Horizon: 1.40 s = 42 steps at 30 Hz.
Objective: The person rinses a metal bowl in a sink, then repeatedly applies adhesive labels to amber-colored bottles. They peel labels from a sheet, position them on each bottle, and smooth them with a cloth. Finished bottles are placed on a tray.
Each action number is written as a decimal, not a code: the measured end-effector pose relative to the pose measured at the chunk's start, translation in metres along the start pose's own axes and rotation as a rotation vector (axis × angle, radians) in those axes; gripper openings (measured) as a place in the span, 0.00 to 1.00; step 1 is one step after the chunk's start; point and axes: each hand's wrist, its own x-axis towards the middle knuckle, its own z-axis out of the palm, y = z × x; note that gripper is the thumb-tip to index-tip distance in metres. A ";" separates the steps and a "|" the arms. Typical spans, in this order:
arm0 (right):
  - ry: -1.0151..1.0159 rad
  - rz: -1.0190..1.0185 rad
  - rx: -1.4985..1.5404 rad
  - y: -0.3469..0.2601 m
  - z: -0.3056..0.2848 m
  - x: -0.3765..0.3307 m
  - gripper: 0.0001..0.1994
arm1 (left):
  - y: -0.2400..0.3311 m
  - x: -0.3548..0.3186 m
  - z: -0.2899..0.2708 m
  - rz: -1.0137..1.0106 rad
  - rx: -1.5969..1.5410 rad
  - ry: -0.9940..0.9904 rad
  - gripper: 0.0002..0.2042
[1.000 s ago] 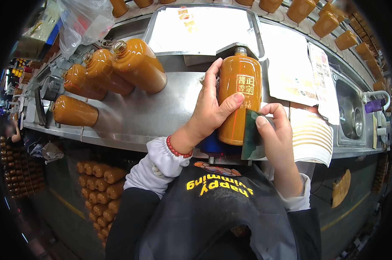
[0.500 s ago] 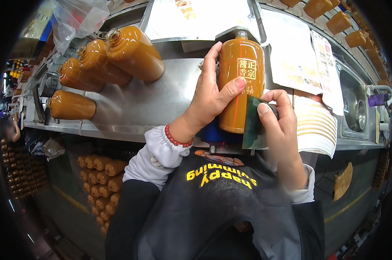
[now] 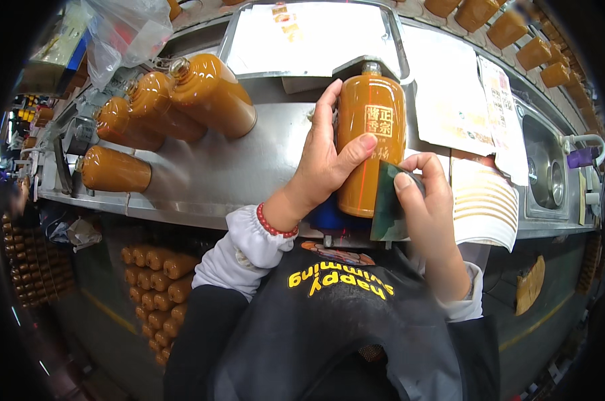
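In front of me stands an amber-brown glass bottle (image 3: 366, 167) with a clear neck and gold lettering on its face. My left hand (image 3: 326, 150) wraps its left side, thumb across the front and fingers behind. A thin red light line runs down the glass. Between the thumb and fingers of my right hand (image 3: 419, 190) is a dark green flat scraper (image 3: 388, 207), its edge against the bottle's lower right side. The far side of the bottle and some left fingertips are hidden.
Several similar brown bottles (image 3: 212, 93) stand at the left of the metal bench (image 3: 276, 154). White label sheets (image 3: 302, 40) lie at the back, a strip stack (image 3: 486, 200) at right. Beyond it is a sink (image 3: 550, 167). More bottles (image 3: 155, 281) are stacked below on the left.
My right hand and the scraper have shifted slightly down and left along the bottle. The whole scene sits a little lower in view; my left hand keeps its hold.
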 end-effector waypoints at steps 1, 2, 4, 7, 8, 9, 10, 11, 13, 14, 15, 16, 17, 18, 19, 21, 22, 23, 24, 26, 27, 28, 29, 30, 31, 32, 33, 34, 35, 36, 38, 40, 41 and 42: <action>0.001 -0.017 -0.011 0.001 -0.001 0.000 0.06 | 0.002 0.000 0.001 -0.011 -0.038 0.004 0.45; 0.003 -0.034 -0.023 0.001 -0.004 -0.001 0.06 | 0.003 0.000 0.002 -0.021 -0.076 0.008 0.45; -0.012 0.043 0.131 0.001 -0.015 -0.004 0.07 | 0.004 -0.002 -0.001 -0.031 -0.085 -0.007 0.45; 0.097 -0.094 0.016 -0.022 -0.027 -0.002 0.15 | 0.012 -0.004 0.001 -0.044 -0.061 -0.014 0.45; 0.062 -0.183 -0.148 -0.018 -0.030 0.003 0.18 | 0.013 -0.003 0.001 -0.030 -0.043 0.001 0.45; 0.038 -0.258 -0.321 -0.010 -0.031 0.008 0.21 | 0.011 -0.002 0.002 -0.024 -0.036 0.004 0.45; 0.021 -0.371 -0.420 0.002 -0.026 0.012 0.27 | 0.008 -0.002 0.003 -0.021 -0.024 0.011 0.44; 0.015 -0.489 -0.515 0.013 -0.020 0.017 0.33 | 0.007 -0.001 0.004 -0.019 -0.033 0.012 0.44; 0.006 -0.459 -0.443 0.034 -0.006 0.019 0.35 | 0.010 -0.001 0.007 -0.035 -0.053 0.018 0.43; -0.005 -0.450 -0.423 0.035 -0.005 0.019 0.35 | 0.011 -0.002 0.007 -0.044 -0.063 0.025 0.43; -0.017 -0.441 -0.403 0.036 -0.003 0.019 0.36 | 0.011 -0.002 0.007 -0.037 -0.044 0.030 0.43; -0.030 -0.431 -0.383 0.037 -0.002 0.020 0.36 | 0.010 -0.002 0.006 -0.031 -0.026 0.035 0.42; -0.032 -0.432 -0.388 0.037 -0.001 0.020 0.36 | 0.009 -0.002 0.005 -0.026 -0.008 0.038 0.42; -0.033 -0.434 -0.393 0.038 -0.001 0.020 0.36 | 0.007 -0.002 0.005 -0.014 0.002 0.043 0.42; -0.033 -0.435 -0.399 0.038 -0.001 0.020 0.36 | 0.004 -0.002 0.004 -0.003 0.011 0.047 0.42; -0.031 -0.438 -0.413 0.038 -0.001 0.021 0.36 | 0.003 -0.002 0.004 0.005 0.019 0.052 0.42; -0.029 -0.440 -0.421 0.038 -0.001 0.021 0.37 | 0.004 -0.002 0.005 0.001 0.018 0.054 0.42; -0.025 -0.443 -0.430 0.039 -0.002 0.021 0.37 | 0.004 -0.002 0.005 -0.002 0.016 0.056 0.42; -0.023 -0.443 -0.432 0.039 -0.002 0.021 0.37 | 0.003 -0.002 0.005 0.005 0.029 0.054 0.42; -0.021 -0.439 -0.432 0.040 -0.001 0.021 0.37 | 0.001 -0.001 0.004 0.018 0.054 0.050 0.42; -0.022 -0.436 -0.426 0.040 -0.001 0.022 0.37 | 0.002 -0.002 0.004 0.013 0.047 0.049 0.42; -0.022 -0.434 -0.421 0.041 -0.001 0.022 0.37 | 0.003 -0.002 0.005 0.008 0.040 0.047 0.42; -0.022 -0.432 -0.414 0.042 -0.001 0.022 0.37 | 0.004 -0.002 0.005 0.002 0.032 0.046 0.42; -0.023 -0.432 -0.411 0.041 -0.001 0.023 0.37 | 0.005 -0.002 0.005 0.002 0.025 0.045 0.42; -0.024 -0.432 -0.408 0.041 -0.002 0.023 0.37 | 0.006 -0.002 0.006 0.002 0.018 0.045 0.43; -0.024 -0.433 -0.408 0.041 -0.002 0.023 0.37 | 0.006 -0.002 0.006 0.001 0.010 0.044 0.43; -0.030 -0.422 -0.403 0.040 -0.002 0.022 0.37 | 0.006 -0.002 0.006 0.006 0.023 0.042 0.43; -0.035 -0.412 -0.397 0.040 -0.002 0.022 0.37 | 0.005 -0.001 0.005 0.010 0.035 0.040 0.43; -0.046 -0.389 -0.386 0.039 -0.002 0.023 0.37 | 0.005 -0.001 0.005 0.014 0.046 0.038 0.43; -0.046 -0.426 -0.446 0.038 -0.003 0.024 0.37 | 0.005 -0.001 0.005 0.010 0.033 0.041 0.44; -0.033 -0.560 -0.636 0.032 -0.007 0.026 0.36 | 0.005 -0.002 0.006 0.002 0.005 0.046 0.44; -0.004 -0.639 -0.664 0.025 -0.016 0.029 0.33 | 0.003 -0.003 0.004 -0.018 0.041 0.047 0.44; 0.011 -0.621 -0.560 0.023 -0.023 0.032 0.31 | 0.002 -0.003 0.003 -0.028 0.059 0.049 0.45; 0.032 -0.597 -0.465 0.016 -0.029 0.034 0.29 | 0.003 -0.002 0.005 -0.032 0.056 0.043 0.45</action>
